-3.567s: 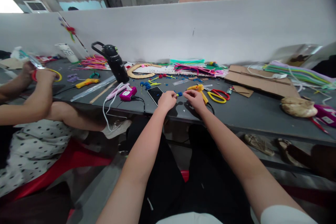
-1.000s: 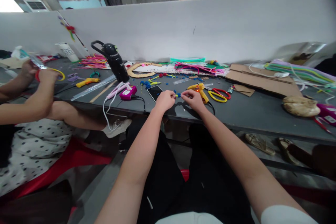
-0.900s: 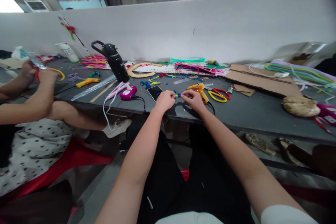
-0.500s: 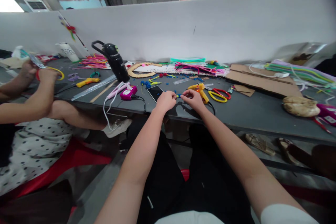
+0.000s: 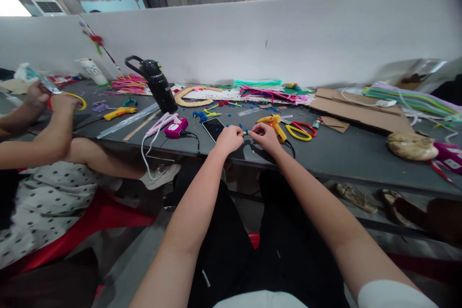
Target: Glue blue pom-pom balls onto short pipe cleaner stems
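Observation:
Near the table's front edge, a small blue-and-yellow piece [image 5: 246,132] spans the gap between my fingertips; it looks like pipe cleaner, but is too small to be sure. My left hand [image 5: 231,138] pinches one end of it, fingers closed. From the other side my right hand [image 5: 265,135] grips it, thumb and fingers pressed together. A phone [image 5: 213,129] lies just left of my left hand. Directly behind my right hand sits a yellow glue gun [image 5: 275,124], and scissors [image 5: 300,131] with red and yellow handles lie to its right.
A black bottle [image 5: 159,87] and a magenta box [image 5: 176,127] with cables stand left. Pink pipe cleaners [image 5: 270,94], blue scraps and cardboard [image 5: 361,109] lie along the back. At far left, another person's hands [image 5: 59,101] hold scissors.
My hands stay nearly in place, still on the small piece; the right fingers shift slightly. The view drifts a little.

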The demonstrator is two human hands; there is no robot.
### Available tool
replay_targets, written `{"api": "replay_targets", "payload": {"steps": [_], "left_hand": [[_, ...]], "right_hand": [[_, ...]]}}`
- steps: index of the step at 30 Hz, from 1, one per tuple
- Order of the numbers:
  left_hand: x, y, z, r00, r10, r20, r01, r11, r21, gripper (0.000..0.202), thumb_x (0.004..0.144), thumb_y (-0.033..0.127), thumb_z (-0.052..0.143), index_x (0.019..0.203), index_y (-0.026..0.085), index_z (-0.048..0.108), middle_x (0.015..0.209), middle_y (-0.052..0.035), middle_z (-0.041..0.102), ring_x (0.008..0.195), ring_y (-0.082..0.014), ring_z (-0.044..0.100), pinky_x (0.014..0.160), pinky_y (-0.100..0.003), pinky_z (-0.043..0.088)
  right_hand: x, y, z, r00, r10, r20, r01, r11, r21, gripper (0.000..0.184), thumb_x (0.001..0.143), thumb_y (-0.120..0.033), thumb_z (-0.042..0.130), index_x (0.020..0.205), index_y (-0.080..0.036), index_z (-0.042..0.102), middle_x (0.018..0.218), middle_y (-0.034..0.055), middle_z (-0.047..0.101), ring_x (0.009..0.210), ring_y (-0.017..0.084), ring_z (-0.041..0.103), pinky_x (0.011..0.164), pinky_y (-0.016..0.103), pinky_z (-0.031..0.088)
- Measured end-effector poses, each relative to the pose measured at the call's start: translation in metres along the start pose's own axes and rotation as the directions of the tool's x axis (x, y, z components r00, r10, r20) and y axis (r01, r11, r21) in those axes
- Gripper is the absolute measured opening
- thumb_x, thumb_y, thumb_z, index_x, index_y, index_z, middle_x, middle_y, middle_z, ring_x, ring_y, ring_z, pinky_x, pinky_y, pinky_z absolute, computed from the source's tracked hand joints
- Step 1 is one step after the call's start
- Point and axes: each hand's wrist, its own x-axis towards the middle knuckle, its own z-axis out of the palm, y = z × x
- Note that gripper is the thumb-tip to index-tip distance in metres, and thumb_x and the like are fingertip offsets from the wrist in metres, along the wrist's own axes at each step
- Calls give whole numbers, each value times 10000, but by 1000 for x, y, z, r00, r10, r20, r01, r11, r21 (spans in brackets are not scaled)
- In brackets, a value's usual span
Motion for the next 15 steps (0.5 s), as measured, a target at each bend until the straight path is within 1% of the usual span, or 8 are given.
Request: {"api": "replay_targets", "payload": {"steps": [5,9,15], "left_hand": [[1,-1,1,1000,-11,-2,11,1000,-19,251,840,211,506,837,164,753,811,-101,717,773,-194,610,725,-274,440],[2,-1,1,1000,-8,-2,8,1000,-26,243,838,221,513,830,166,750,804,-96,715,760,-192,605,708,-274,437],[2,-1,2,1000,-7,0,7,1000,-21,247,851,231,518,849,160,755,841,-109,722,796,-196,616,752,-277,448]], "right_hand": [[0,1,0,1000,3,7,-3,1000,13,279,708,-433,701,731,-184,577,665,8,593,598,138,535,552,269,431],[-1,0,0,1000,-4,9,4,1000,9,268,705,-418,704,721,-185,572,666,7,591,606,138,535,569,271,432],[1,3,0,1000,-2,9,2,1000,15,269,693,-414,710,712,-185,571,664,5,592,591,133,525,572,273,433]]}}
